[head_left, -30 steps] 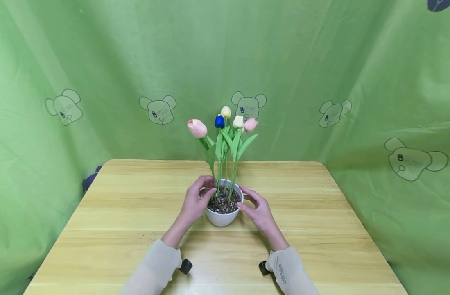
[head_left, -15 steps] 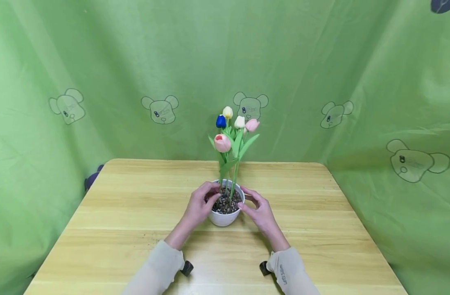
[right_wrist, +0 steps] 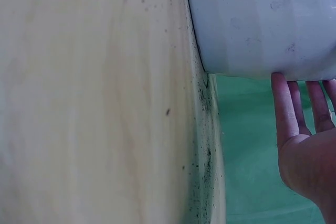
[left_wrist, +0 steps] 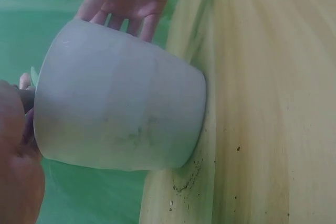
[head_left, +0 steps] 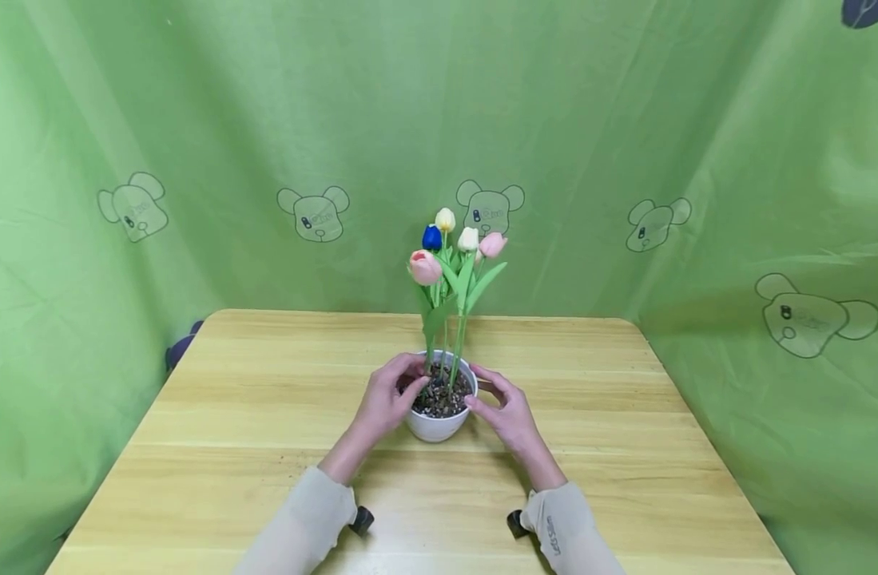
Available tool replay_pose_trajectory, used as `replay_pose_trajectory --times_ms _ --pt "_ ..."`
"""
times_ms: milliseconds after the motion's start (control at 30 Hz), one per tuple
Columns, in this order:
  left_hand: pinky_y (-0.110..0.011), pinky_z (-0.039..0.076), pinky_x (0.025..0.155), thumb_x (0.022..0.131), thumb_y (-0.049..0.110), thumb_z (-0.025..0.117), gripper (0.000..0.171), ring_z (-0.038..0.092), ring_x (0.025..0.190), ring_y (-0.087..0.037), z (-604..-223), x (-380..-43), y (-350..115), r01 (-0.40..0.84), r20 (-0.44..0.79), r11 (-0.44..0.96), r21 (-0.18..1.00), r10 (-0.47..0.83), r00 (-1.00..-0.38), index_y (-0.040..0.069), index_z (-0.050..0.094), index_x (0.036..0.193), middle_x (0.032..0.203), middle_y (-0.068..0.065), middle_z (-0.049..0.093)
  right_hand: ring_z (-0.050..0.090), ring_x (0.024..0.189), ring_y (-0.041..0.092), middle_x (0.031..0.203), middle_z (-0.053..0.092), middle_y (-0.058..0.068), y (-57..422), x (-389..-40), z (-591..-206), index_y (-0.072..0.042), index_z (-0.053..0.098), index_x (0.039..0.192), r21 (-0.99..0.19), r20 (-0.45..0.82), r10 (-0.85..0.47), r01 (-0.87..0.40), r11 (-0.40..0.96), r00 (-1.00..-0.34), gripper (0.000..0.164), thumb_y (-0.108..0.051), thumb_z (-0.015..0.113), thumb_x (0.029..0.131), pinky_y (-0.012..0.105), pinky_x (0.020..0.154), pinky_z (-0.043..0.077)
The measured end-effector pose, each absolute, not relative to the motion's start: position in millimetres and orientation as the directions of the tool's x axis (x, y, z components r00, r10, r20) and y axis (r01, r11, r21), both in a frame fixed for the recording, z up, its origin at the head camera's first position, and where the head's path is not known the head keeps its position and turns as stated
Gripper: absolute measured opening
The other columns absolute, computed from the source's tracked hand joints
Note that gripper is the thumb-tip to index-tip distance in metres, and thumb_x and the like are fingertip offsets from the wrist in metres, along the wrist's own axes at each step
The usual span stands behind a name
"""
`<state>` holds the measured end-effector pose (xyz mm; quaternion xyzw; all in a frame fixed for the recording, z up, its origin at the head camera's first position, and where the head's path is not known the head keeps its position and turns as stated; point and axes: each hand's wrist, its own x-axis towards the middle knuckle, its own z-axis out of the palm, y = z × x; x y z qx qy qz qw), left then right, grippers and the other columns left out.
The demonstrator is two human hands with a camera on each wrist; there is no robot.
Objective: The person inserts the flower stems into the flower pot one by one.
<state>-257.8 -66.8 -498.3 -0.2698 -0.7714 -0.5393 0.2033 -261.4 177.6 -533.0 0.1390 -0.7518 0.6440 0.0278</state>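
Note:
A white flowerpot (head_left: 435,430) full of dark, gritty soil (head_left: 442,402) stands upright mid-table. My left hand (head_left: 384,399) reaches over its left rim and pinches the base of a large pink tulip (head_left: 425,267) between thumb and fingers, close over the soil. At the right rim, my right hand (head_left: 508,407) holds the pot, thumb at the front and fingers along the outside. The right wrist view has those fingers (right_wrist: 285,106) straight against the pot wall. Behind the large pink bloom rise a blue tulip (head_left: 431,236), cream tulips (head_left: 445,220) and a smaller pink tulip (head_left: 492,245).
Dark soil crumbs (left_wrist: 186,179) lie on the wooden table (head_left: 266,375) beside the pot's base. Green curtains (head_left: 381,104) with bear outlines hang at the back and both sides. Small black devices (head_left: 363,521) sit at both cuffs.
The large pink tulip has swung from leaning far left to nearly upright against the other stems. My left hand has shifted slightly right with it; the right hand stays at the rim.

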Motion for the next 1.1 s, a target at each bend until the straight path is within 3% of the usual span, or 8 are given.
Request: replay_pose_trajectory --times_ms 233,567,800,967,1100 --pt "-0.033 0.065 0.083 0.094 0.003 0.073 0.026 0.070 0.092 -0.024 -490 -254 -70 0.573 0.545 0.252 0.780 0.178 -0.819 0.001 0.069 0.119 0.101 -0.010 0.072 0.059 0.129 0.032 0.149 0.057 0.016 176 -262 -535 -0.008 0.058 0.145 -0.961 0.219 -0.174 -0.243 0.133 -0.960 0.058 -0.007 0.077 0.091 0.065 0.121 0.034" --pt "-0.044 0.065 0.088 0.096 -0.006 0.066 0.016 0.070 0.099 -0.039 -475 -252 -67 0.565 0.546 0.200 0.801 0.147 -0.825 -0.007 0.069 0.112 0.109 -0.023 0.071 0.060 0.128 0.030 0.148 0.058 0.016 176 -263 -534 -0.008 0.059 0.144 -0.961 0.226 -0.172 -0.248 0.122 -0.959 0.057 -0.006 0.077 0.090 0.066 0.122 0.032" --pt "-0.041 0.066 0.085 0.094 -0.009 0.066 0.016 0.071 0.091 -0.038 -483 -257 -66 0.622 0.612 0.200 0.757 0.115 -0.782 -0.010 0.068 0.109 0.103 -0.023 0.072 0.060 0.128 0.027 0.148 0.058 0.015 176 -263 -535 -0.007 0.059 0.144 -0.963 0.223 -0.176 -0.245 0.116 -0.959 0.057 -0.005 0.077 0.091 0.064 0.122 0.034" --pt "-0.029 0.065 0.083 0.094 -0.005 0.068 0.013 0.070 0.088 -0.032 -500 -264 -63 0.674 0.677 0.202 0.711 0.061 -0.733 -0.005 0.069 0.107 0.101 -0.018 0.072 0.059 0.129 0.030 0.148 0.058 0.016 176 -263 -535 -0.007 0.059 0.144 -0.963 0.222 -0.174 -0.244 0.117 -0.959 0.057 -0.004 0.077 0.090 0.064 0.121 0.034" --pt "-0.027 0.064 0.084 0.096 -0.002 0.067 0.010 0.070 0.090 -0.028 -508 -267 -57 0.720 0.733 0.215 0.660 0.028 -0.680 -0.001 0.069 0.106 0.102 -0.015 0.072 0.059 0.129 0.031 0.148 0.058 0.017 177 -262 -535 -0.006 0.058 0.144 -0.962 0.223 -0.166 -0.245 0.121 -0.960 0.057 -0.005 0.077 0.091 0.064 0.122 0.034"
